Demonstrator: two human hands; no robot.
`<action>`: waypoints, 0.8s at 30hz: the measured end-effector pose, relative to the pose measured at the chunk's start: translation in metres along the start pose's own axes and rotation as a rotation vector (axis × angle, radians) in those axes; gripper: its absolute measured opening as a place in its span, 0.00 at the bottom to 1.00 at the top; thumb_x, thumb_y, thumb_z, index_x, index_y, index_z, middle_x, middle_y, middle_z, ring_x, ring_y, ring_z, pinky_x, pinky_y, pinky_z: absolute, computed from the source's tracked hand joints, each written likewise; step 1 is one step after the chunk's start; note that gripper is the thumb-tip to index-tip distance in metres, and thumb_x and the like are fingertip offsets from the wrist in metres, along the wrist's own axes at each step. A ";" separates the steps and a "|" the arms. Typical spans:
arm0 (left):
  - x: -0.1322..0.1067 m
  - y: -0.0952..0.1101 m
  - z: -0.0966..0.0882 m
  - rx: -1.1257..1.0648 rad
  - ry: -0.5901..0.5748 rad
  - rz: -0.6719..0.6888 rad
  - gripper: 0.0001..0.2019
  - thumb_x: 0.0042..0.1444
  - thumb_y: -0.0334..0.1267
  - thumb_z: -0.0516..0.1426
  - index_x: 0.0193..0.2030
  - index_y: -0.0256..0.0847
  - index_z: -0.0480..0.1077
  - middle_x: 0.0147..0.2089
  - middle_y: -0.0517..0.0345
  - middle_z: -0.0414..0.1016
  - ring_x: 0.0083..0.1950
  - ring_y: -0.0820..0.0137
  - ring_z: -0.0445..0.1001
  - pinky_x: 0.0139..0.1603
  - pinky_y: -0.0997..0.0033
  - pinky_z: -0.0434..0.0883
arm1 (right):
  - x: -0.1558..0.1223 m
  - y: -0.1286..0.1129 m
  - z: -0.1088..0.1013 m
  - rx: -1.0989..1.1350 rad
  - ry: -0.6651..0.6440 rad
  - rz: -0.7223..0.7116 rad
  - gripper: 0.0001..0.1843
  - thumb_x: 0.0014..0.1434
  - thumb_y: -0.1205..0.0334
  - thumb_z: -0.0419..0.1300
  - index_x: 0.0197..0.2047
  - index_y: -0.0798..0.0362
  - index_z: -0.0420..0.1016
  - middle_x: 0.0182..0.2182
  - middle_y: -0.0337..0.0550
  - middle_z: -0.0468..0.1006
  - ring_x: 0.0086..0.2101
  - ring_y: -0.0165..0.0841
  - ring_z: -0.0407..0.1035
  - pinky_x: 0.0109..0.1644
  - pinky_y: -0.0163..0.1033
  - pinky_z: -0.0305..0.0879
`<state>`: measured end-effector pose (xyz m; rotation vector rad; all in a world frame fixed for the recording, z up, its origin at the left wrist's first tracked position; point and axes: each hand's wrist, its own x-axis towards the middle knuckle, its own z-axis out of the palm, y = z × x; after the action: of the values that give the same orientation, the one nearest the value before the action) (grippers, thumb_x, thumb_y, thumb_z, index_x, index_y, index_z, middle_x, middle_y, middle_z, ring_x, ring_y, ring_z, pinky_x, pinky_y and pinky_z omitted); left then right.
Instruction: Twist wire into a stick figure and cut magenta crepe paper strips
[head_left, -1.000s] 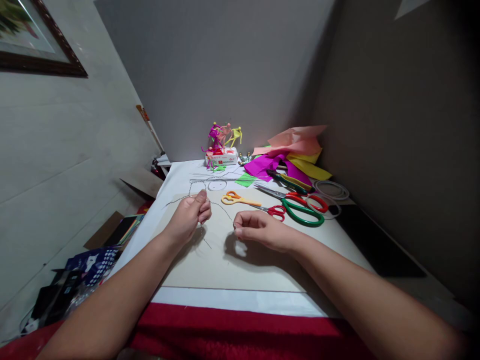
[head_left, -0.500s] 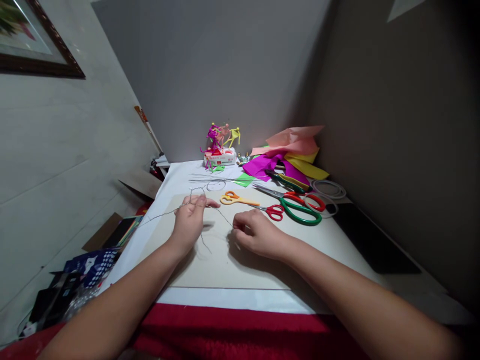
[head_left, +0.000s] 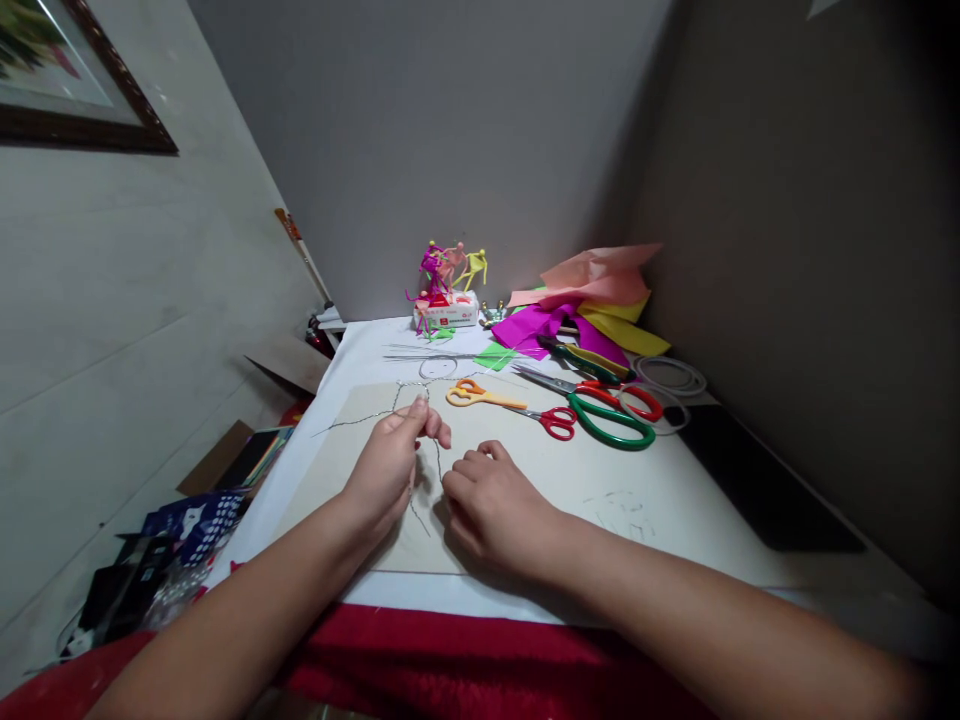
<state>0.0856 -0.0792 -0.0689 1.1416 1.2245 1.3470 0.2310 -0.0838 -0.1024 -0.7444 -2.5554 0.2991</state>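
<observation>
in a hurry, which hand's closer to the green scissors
The right hand is nearer, lying left of the green scissors and closer to the person. The left hand is farther, beyond the right hand from them, pinching the wire.

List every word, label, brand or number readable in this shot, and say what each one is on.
Nothing here can be read with certainty.
White box: red print, too small to read.
Faint grey marks on the pale work surface: too blurred to read.
</observation>
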 end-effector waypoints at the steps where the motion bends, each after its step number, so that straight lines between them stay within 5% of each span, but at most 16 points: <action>1: 0.001 0.000 0.000 0.006 0.005 0.003 0.18 0.59 0.46 0.51 0.21 0.41 0.60 0.22 0.62 0.65 0.28 0.72 0.63 0.35 0.74 0.61 | 0.000 0.001 0.000 0.011 -0.001 0.011 0.04 0.54 0.66 0.53 0.30 0.56 0.67 0.30 0.46 0.73 0.33 0.34 0.62 0.45 0.43 0.52; 11: -0.005 0.011 0.006 -0.014 0.120 0.157 0.19 0.62 0.43 0.48 0.20 0.40 0.54 0.22 0.64 0.52 0.25 0.75 0.54 0.30 0.75 0.58 | 0.008 0.018 -0.017 0.779 0.042 0.392 0.08 0.56 0.66 0.56 0.39 0.56 0.73 0.38 0.45 0.76 0.38 0.33 0.68 0.43 0.39 0.62; 17: -0.021 0.008 0.014 -0.003 0.133 0.092 0.21 0.61 0.49 0.49 0.20 0.41 0.52 0.20 0.65 0.49 0.22 0.76 0.51 0.22 0.77 0.56 | 0.008 0.003 -0.007 1.537 -0.103 0.317 0.19 0.51 0.59 0.64 0.46 0.55 0.69 0.40 0.44 0.74 0.43 0.33 0.68 0.51 0.42 0.61; 21: -0.027 0.006 0.017 -0.058 0.082 0.093 0.20 0.59 0.52 0.49 0.22 0.41 0.58 0.23 0.62 0.59 0.24 0.74 0.60 0.22 0.77 0.61 | 0.007 -0.003 -0.003 1.550 -0.069 0.314 0.20 0.48 0.61 0.67 0.43 0.54 0.66 0.32 0.37 0.69 0.32 0.28 0.65 0.41 0.37 0.63; 24: -0.020 0.001 0.019 0.076 0.089 0.154 0.19 0.60 0.50 0.49 0.26 0.39 0.69 0.41 0.53 0.72 0.40 0.69 0.70 0.32 0.76 0.68 | 0.007 -0.003 -0.002 1.420 0.034 0.354 0.14 0.49 0.63 0.66 0.37 0.54 0.65 0.30 0.36 0.67 0.31 0.27 0.63 0.37 0.35 0.62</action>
<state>0.1067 -0.0975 -0.0676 1.2622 1.2830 1.4906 0.2251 -0.0824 -0.0975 -0.5301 -1.4893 1.8607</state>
